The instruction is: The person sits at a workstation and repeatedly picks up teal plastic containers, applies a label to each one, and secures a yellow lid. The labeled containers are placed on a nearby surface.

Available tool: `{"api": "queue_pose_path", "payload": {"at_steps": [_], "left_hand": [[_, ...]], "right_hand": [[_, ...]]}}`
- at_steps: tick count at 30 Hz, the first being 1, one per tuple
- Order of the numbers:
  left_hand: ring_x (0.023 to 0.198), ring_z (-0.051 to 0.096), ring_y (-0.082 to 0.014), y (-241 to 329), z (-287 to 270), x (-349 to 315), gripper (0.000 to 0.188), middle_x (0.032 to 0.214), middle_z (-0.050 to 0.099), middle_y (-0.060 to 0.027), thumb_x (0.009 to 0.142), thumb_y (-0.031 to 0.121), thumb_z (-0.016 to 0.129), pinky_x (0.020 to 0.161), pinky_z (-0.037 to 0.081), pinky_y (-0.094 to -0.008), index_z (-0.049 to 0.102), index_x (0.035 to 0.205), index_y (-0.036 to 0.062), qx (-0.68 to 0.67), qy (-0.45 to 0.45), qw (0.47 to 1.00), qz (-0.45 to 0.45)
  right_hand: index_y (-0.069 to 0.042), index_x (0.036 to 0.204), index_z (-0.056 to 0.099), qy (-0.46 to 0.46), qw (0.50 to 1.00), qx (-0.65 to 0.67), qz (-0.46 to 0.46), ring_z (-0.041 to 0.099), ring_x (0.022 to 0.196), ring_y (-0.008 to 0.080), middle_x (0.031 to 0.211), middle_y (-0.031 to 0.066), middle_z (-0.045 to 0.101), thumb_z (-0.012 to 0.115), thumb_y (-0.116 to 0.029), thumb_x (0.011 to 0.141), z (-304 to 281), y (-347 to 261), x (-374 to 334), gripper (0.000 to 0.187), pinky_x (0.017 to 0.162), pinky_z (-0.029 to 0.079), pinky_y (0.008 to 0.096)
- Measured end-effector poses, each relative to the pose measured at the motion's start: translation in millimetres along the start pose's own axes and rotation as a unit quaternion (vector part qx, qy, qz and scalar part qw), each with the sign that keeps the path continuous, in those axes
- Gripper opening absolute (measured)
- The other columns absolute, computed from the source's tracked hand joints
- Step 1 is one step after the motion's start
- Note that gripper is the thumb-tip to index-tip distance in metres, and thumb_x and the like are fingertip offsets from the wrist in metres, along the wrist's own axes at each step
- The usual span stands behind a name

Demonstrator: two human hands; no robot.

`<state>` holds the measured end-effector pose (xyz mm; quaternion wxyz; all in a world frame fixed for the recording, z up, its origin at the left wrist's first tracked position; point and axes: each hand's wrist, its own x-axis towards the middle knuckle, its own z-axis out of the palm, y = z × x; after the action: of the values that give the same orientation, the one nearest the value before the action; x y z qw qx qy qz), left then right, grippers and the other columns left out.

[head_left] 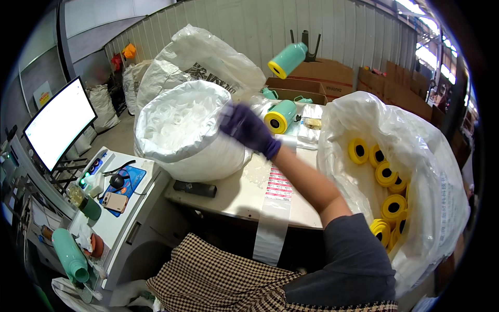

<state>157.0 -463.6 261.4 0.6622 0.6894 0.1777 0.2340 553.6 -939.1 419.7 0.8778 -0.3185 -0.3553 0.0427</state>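
Observation:
My right hand [246, 128], in a purple glove, is over the right rim of a white sack [182, 158] full of translucent white plastic pieces [179, 122]. Motion smears its fingers, so I cannot make out whether they hold anything. Just right of the hand, a mint-green bottle [286, 110] with a yellow base lies on the white table [234, 195]. Another mint-green bottle [292, 56] with a yellow base is tilted in front of a dark upright frame behind the table. My left hand is out of view.
At right stands a large translucent sack [338, 122] holding several yellow ring-shaped parts [393, 206]. A label strip [279, 192] hangs over the table's front edge. On the left are a monitor [61, 122], a phone [114, 202] and a green bottle [70, 252]. Cardboard boxes [332, 78] stand behind.

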Motion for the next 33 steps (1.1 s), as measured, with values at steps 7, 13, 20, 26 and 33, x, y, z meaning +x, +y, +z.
{"api": "queue_pose_path", "payload": {"at_steps": [7, 13, 20, 26, 33], "left_hand": [[0.094, 0.061, -0.0229, -3.9, -39.9, 1.1, 0.037, 0.111, 0.062, -0.0151, 0.103, 0.022, 0.057, 0.085, 0.052, -0.0337, 0.052, 0.13, -0.0026, 0.102, 0.039, 0.994, -0.025], [0.08, 0.061, -0.0125, -82.1, -127.7, -10.6, 0.022, 0.093, 0.064, -0.0063, 0.097, 0.012, 0.063, 0.07, 0.052, -0.0265, 0.062, 0.115, -0.0011, -0.038, 0.19, 0.978, -0.074], [0.069, 0.056, -0.0115, -184.2, -286.3, 19.0, 0.017, 0.086, 0.059, -0.0043, 0.103, 0.015, 0.059, 0.061, 0.049, -0.0274, 0.058, 0.116, 0.0035, -0.114, 0.32, 0.938, -0.07], [0.069, 0.055, -0.0147, -301.6, -459.4, 7.6, 0.025, 0.08, 0.057, -0.005, 0.097, 0.027, 0.062, 0.059, 0.048, -0.0314, 0.058, 0.112, 0.0076, -0.289, 0.524, 0.78, -0.182], [0.114, 0.057, -0.0283, -363.5, -476.1, 76.5, 0.066, 0.134, 0.059, -0.0144, 0.095, 0.031, 0.066, 0.097, 0.047, -0.0439, 0.039, 0.151, 0.009, 0.103, 0.421, 0.837, -0.332]], "right_hand": [[-0.002, 0.148, 0.042, -0.183, 0.928, -0.056, 0.319, 0.065, 0.105, 0.0172, 0.118, 0.0121, 0.064, 0.062, -0.028, 0.102, 154.6, 243.0, -88.2, 0.057, 0.092, 0.054, 0.0306], [-0.001, 0.146, 0.045, -0.241, 0.849, -0.03, 0.47, 0.066, 0.11, 0.0186, 0.119, 0.0117, 0.067, 0.061, -0.019, 0.102, 206.7, 335.6, -120.0, 0.05, 0.096, 0.053, 0.0313], [-0.002, 0.145, 0.045, -0.11, 0.888, 0.023, 0.446, 0.062, 0.102, 0.0221, 0.113, 0.0112, 0.063, 0.069, -0.036, 0.095, 197.0, 374.0, -132.8, 0.066, 0.093, 0.049, 0.0352], [0.002, 0.145, 0.044, -0.118, 0.865, 0.012, 0.487, 0.061, 0.104, 0.0232, 0.112, 0.012, 0.064, 0.073, -0.042, 0.091, 196.5, 378.5, -128.0, 0.075, 0.095, 0.048, 0.0377], [0.001, 0.145, 0.043, -0.069, 0.847, 0.038, 0.526, 0.063, 0.103, 0.0271, 0.114, 0.0143, 0.065, 0.071, -0.033, 0.095, 207.1, 383.8, -124.5, 0.067, 0.094, 0.049, 0.0388]]}}
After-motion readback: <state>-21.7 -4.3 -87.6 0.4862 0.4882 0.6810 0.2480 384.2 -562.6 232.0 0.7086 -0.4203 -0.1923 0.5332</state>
